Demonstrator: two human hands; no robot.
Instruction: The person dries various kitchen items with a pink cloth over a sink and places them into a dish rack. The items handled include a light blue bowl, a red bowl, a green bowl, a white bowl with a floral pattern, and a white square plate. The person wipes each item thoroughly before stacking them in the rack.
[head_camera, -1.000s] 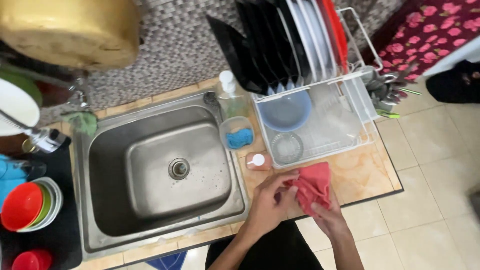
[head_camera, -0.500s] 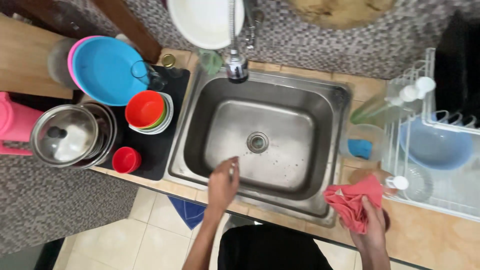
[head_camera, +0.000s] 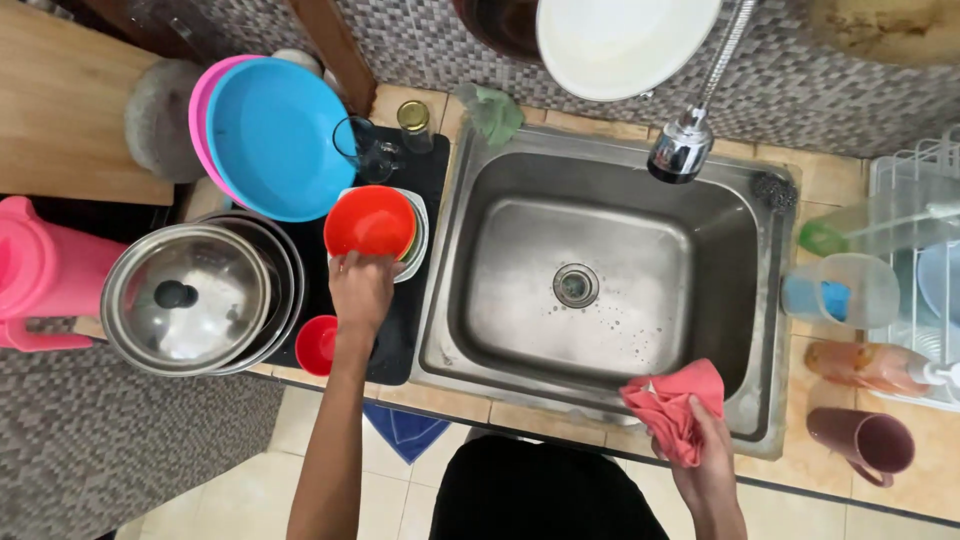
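Since the earlier frame, left hand (head_camera: 360, 290) has left the sink (head_camera: 600, 270) and now grips the near rim of the orange bowl (head_camera: 370, 222), topmost of a stack on the black mat (head_camera: 410, 310), left of the sink. Right hand (head_camera: 705, 460) clutches the pink cloth (head_camera: 675, 405) at the sink's near right edge. Tiled surface (head_camera: 830, 180) carries pots, plates, and a drying rack (head_camera: 920, 200) at far right.
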